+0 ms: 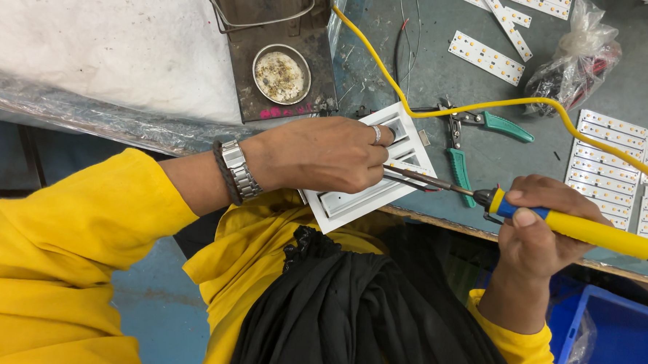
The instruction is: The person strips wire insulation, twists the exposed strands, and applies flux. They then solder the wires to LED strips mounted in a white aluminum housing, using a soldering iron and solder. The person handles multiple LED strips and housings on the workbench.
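Note:
My left hand [323, 154] rests on a white rectangular light housing [372, 194] at the bench's near edge, fingers curled over its top and pinching thin wires against it. In my right hand [541, 227] I grip a yellow and blue soldering iron [581, 227]. Its dark tip [418, 176] reaches left to the housing, right under my left fingers. A yellow cord [437, 100] runs from the iron across the bench.
Green-handled pliers [475, 135] lie just beyond the housing. White LED strips [614, 162] lie at the right and at the back [509, 6]. A clear bag of parts [577, 62] and a soldering stand with a round tin [281, 76] sit farther back. A blue bin [622, 329] is below.

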### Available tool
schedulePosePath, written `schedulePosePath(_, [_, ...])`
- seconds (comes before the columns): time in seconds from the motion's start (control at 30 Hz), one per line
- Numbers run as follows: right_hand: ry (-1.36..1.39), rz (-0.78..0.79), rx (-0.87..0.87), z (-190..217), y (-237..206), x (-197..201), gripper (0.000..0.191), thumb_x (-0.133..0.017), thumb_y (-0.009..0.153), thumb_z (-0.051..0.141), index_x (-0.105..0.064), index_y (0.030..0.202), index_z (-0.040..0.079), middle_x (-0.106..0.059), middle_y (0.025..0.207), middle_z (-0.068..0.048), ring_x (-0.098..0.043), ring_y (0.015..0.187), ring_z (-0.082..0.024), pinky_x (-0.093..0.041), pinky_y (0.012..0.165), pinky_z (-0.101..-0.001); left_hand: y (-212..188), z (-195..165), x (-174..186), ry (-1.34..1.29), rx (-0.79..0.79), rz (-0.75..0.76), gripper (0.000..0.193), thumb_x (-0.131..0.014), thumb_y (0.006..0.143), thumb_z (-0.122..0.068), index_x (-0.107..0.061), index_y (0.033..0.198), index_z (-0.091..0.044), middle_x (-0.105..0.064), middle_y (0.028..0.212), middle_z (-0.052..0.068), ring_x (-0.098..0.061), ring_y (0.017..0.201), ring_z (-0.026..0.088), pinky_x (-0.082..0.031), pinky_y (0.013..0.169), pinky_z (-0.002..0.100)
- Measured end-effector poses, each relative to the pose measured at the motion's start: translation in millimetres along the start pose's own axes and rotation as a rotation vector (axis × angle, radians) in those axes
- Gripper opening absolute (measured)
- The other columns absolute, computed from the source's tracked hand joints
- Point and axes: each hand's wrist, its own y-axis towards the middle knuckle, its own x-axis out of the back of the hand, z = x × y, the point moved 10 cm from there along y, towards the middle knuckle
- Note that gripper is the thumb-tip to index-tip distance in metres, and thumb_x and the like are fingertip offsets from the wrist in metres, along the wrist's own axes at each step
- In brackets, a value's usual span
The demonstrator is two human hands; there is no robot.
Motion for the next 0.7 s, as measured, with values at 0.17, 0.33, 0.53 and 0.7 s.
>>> schedulePosePath(0.17, [0.022,-0.012,-0.035,-3.6,0.9,-2.5,0.02,-0.073,0.09,0.005,-0.06,0.104,0.002,-0.07,0.087,-0.017,-0.065,0.068,-0.023,-0.056,0.072,-0.034,0.5,0.4,-0.3,-0.013,0.006,0.004,0.011,-0.069,0.08,-0.009,-0.065,0.072,-0.002,-0.068,0.085,0.006,-0.065,0.104,0.023,-0.059,0.079,0.032])
schedulePosePath(0.33, [0.036,-0.011,-0.024,0.7,3.2,1.0,0.016,-0.073,0.092,0.004,-0.062,0.102,-0.001,-0.07,0.088,-0.016,-0.064,0.069,-0.023,-0.056,0.071,-0.0338,0.1,0.1,0.4,0.004,0.002,-0.003,0.01,-0.069,0.08,-0.008,-0.065,0.072,-0.003,-0.068,0.085,0.005,-0.065,0.105,0.023,-0.059,0.08,0.032])
schedulePosePath(0.53, [0.02,-0.016,-0.015,2.7,5.1,3.5,0.016,-0.072,0.09,0.003,-0.061,0.1,-0.001,-0.069,0.087,-0.016,-0.063,0.066,-0.023,-0.055,0.068,-0.034,-0.5,-0.5,2.1,0.022,-0.008,-0.025,0.01,-0.068,0.08,-0.009,-0.065,0.073,-0.003,-0.068,0.085,0.005,-0.064,0.105,0.023,-0.059,0.08,0.031])
schedulePosePath(0.7, [0.021,0.004,0.031,4.7,10.6,3.6,0.016,-0.069,0.089,0.004,-0.059,0.101,0.001,-0.068,0.085,-0.014,-0.063,0.063,-0.021,-0.057,0.065,-0.032,0.6,0.2,-2.6,0.015,0.001,0.001,0.01,-0.068,0.081,-0.009,-0.066,0.073,-0.003,-0.068,0.084,0.005,-0.065,0.104,0.022,-0.059,0.081,0.032])
